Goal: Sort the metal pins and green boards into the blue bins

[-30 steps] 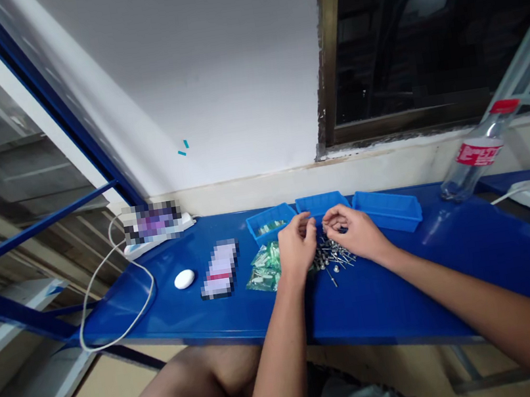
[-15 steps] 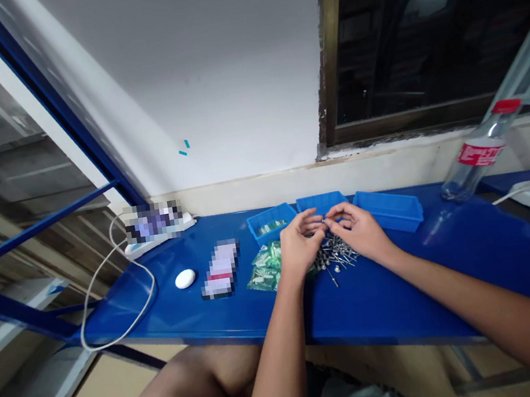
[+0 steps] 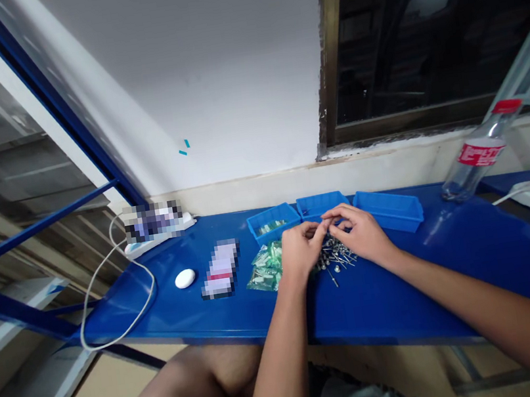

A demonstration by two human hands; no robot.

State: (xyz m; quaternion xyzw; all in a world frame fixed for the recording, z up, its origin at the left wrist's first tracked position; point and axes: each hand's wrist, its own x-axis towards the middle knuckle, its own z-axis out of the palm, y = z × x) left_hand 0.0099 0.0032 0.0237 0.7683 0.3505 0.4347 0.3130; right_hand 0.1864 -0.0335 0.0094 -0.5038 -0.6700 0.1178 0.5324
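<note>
My left hand (image 3: 301,246) and my right hand (image 3: 358,231) meet at the fingertips above a heap of metal rivets (image 3: 338,255) on the blue table. Both hands are closed in a pinch. Whatever lies between the fingertips is too small and covered to make out. Beside my left wrist are clear bags with green contents (image 3: 266,268). Behind the hands stand three blue bins: the left bin (image 3: 289,212) holds small pale pieces, the middle bin (image 3: 321,201) is partly hidden by my fingers, and the right bin (image 3: 388,208) sits past my right hand.
A blurred-out phone-like slab (image 3: 222,269) and a white oval object (image 3: 185,279) lie to the left, near a looping white cable (image 3: 84,318). A plastic bottle with a red cap (image 3: 482,153) stands at the right. A wall rises behind the table.
The fingers of both hands have curled and drawn closer together. A small metal piece seen between the fingertips before is now hidden. The bins, bags and heap have stayed in place.
</note>
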